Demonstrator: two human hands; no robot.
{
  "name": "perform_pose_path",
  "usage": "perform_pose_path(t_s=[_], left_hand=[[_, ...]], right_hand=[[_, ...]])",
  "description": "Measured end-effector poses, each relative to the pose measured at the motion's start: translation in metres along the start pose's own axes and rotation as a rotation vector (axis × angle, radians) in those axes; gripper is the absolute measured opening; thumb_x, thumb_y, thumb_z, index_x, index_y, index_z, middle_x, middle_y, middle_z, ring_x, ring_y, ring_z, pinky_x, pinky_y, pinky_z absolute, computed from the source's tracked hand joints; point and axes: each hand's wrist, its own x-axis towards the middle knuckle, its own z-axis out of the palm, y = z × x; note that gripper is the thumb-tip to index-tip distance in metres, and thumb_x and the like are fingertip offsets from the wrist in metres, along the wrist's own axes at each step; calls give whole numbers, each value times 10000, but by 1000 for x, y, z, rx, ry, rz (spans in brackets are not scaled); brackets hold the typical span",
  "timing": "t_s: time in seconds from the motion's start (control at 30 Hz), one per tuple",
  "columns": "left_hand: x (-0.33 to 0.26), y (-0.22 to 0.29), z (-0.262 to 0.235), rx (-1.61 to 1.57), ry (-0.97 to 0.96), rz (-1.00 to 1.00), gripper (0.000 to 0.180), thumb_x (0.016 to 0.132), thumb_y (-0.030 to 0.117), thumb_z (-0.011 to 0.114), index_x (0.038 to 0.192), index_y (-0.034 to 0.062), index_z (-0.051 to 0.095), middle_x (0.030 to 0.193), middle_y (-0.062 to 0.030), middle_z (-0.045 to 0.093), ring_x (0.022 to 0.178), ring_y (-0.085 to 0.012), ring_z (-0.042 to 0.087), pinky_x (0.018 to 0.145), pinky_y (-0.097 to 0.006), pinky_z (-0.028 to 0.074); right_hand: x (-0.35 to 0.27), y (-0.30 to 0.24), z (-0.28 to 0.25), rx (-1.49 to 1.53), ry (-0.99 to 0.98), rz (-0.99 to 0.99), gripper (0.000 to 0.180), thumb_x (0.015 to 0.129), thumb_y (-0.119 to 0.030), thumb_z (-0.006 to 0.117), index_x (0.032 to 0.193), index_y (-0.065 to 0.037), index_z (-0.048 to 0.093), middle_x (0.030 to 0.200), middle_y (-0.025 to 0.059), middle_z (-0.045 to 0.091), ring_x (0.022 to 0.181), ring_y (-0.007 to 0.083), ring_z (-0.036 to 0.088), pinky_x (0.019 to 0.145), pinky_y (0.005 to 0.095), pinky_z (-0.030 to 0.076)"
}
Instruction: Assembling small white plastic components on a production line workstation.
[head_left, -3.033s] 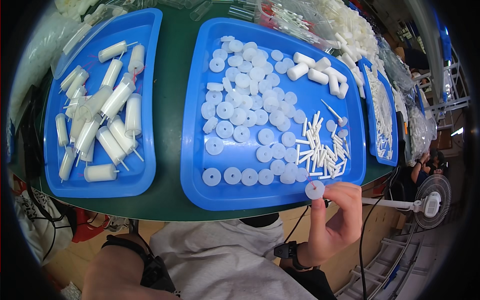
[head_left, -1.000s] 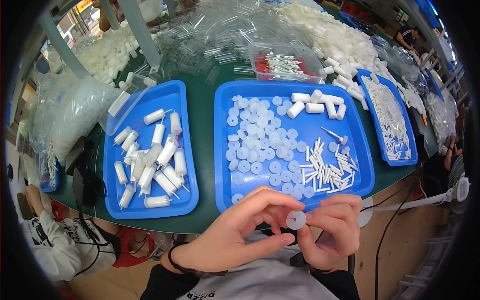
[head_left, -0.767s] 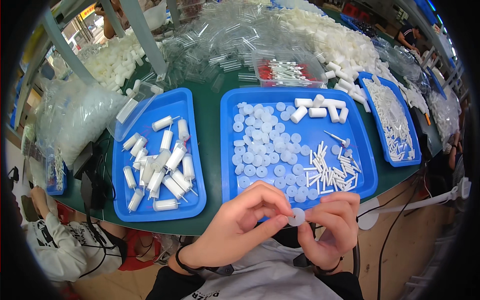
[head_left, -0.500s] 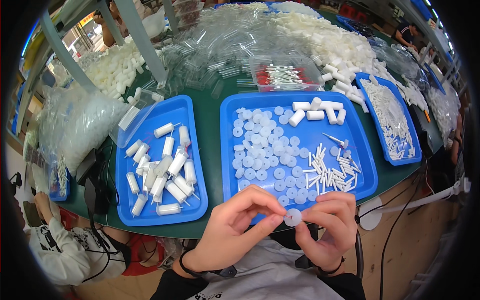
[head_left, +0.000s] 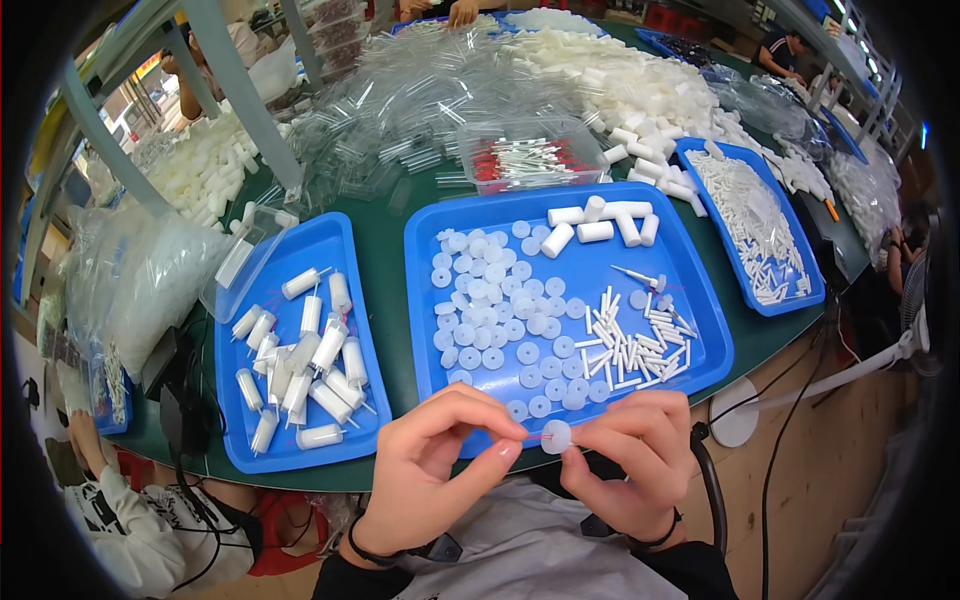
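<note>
The disc, small, white and round, is held in front of the chest, just below the near rim of the middle tray. The right hand has its fingers clamped on the disc's right edge. The left hand has thumb and forefinger pinched together on a thin pin, whose tip meets the disc's centre.

Handling: the disc looks like light, stiff plastic with a smooth face, so it is likely to slip; grip it by the rim, leaving the centre clear. The pin appears slender and may bend; hold it close to the tip.

Just beyond the fingers, the middle tray carries loose discs, a heap of short white sticks and several white tubes. To the left of the fingers, a second blue tray holds finished tubes. Both trays rest on the green bench.
</note>
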Motion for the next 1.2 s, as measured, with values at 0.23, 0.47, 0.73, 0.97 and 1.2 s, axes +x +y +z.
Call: perform_pose_path(t_s=[0.23,0.47,0.73,0.97,1.2], left_hand=[[-1,1,-3,8,0,-1,179,755,-140,609,915,-60,619,926,-121,589,873,-174,555,779,-295,452],[-1,0,-2,16,-26,5,176,765,-135,602,924,-59,605,933,-119,584,882,-171,548,787,-295,450],[-1,-3,-2,10,-15,0,202,781,-138,565,964,-55,577,947,-107,563,881,-160,532,798,-289,439],[-1,-2,0,24,-34,-3,197,793,-119,547,976,-49,558,938,-98,554,878,-148,525,801,-279,431],[0,-1,2,-55,85,-49,235,799,-97,547,1009,-22,473,912,-72,506,857,-121,512,785,-250,426]], right_hand=[[0,1,-2,26,-9,-5,297,535,-1,756,811,-79,680,774,-6,598,744,192,534,624,273,444],[-2,2,-4,31,-24,-2,287,535,-9,746,799,-93,671,775,-14,608,750,202,534,643,288,435],[-1,2,-4,42,-45,-4,276,562,-8,758,818,-73,676,778,-3,601,752,201,537,632,278,450],[-3,1,-4,46,-54,6,264,571,-17,756,815,-74,672,777,-1,600,758,204,537,630,285,445],[-3,1,-3,36,-9,64,256,568,-1,748,800,-71,668,755,11,594,730,202,536,618,290,440]])
